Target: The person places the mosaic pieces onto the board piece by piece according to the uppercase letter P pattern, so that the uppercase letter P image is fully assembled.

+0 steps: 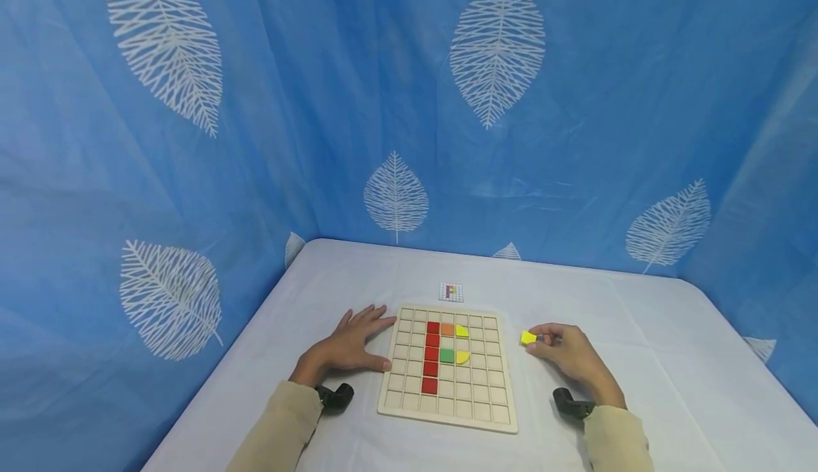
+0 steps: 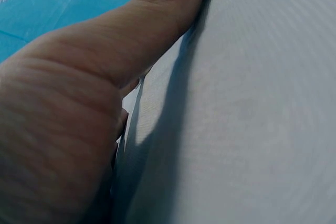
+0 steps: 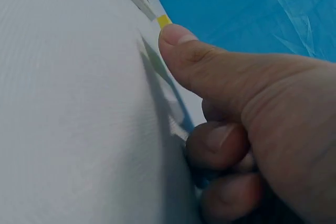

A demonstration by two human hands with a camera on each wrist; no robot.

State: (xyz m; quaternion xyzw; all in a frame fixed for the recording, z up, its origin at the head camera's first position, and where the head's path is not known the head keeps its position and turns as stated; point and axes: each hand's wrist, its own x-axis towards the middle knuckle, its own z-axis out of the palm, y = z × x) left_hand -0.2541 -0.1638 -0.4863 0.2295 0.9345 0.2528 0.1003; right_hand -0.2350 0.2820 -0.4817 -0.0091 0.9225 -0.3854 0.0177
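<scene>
A wooden grid board [image 1: 409, 404] lies flat on the white table. Several red square tiles [image 1: 431, 353] form a column on it, with an orange tile [image 1: 447, 329], a green tile [image 1: 446, 355] and two yellow rounded tiles [image 1: 462, 358] to their right. My left hand [image 1: 348, 344] rests at the board's left edge, fingers spread and thumb touching the rim. Just right of the board, my right hand [image 1: 571, 355] pinches a yellow tile [image 1: 527, 338] between thumb and fingers. In the right wrist view only a corner of this yellow tile [image 3: 164, 20] shows past the thumb.
A small card [image 1: 451, 292] with a printed grid pattern lies behind the board. Blue cloth [image 1: 447, 174] with white leaf prints hangs around the table's far and left sides. Each wrist wears a black strapped device [image 1: 335, 397].
</scene>
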